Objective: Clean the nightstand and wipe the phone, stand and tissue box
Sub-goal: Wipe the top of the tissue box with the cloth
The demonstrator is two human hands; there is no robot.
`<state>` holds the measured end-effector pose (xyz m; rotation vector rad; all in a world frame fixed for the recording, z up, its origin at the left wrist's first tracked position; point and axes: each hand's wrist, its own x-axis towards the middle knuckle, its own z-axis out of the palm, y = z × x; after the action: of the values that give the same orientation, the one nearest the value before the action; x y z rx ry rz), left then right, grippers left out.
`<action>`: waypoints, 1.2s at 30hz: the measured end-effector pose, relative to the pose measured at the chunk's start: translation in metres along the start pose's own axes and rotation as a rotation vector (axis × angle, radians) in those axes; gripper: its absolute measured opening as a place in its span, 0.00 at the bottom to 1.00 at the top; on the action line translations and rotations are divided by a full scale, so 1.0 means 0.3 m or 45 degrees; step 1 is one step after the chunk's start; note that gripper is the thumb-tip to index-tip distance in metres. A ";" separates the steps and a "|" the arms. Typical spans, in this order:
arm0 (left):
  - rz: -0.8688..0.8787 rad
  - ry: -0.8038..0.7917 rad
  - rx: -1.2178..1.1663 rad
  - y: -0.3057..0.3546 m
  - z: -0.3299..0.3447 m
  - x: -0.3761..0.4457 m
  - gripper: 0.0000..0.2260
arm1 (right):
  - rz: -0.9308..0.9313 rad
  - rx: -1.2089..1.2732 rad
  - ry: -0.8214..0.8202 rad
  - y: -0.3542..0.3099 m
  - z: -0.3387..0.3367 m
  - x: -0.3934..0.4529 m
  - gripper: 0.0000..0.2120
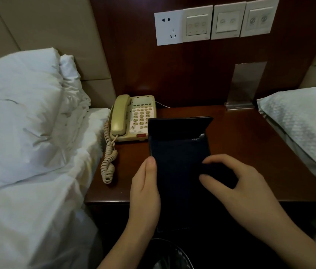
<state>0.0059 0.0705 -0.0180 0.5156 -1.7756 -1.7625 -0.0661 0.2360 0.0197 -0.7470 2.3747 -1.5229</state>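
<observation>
A dark tissue box point(178, 144) with its lid flap open at the far end is held over the front of the brown nightstand point(250, 152). My left hand point(145, 191) grips its left edge, thumb on top. My right hand point(242, 187) curls its fingers around a dark cloth point(217, 171) pressed against the box's right side; the cloth is hard to tell apart from the box. A beige corded phone point(133, 117) sits at the back left of the nightstand. At the back right stands a clear acrylic stand point(244, 88).
White-covered beds with pillows flank the nightstand, left point(27, 117) and right point(304, 117). The phone's coiled cord point(108, 162) hangs along the left edge. Wall sockets and switches point(211, 24) are above. A dark bin with a liner point(172, 255) stands below the box.
</observation>
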 end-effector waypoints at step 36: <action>-0.599 -0.023 -0.324 0.067 0.073 -0.002 0.53 | 0.037 0.566 -0.076 -0.111 0.027 -0.018 0.16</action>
<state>-0.0051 0.0889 0.0027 0.8613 -1.4879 -2.2763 -0.0480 0.2215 0.0456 -0.6361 1.8887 -1.8897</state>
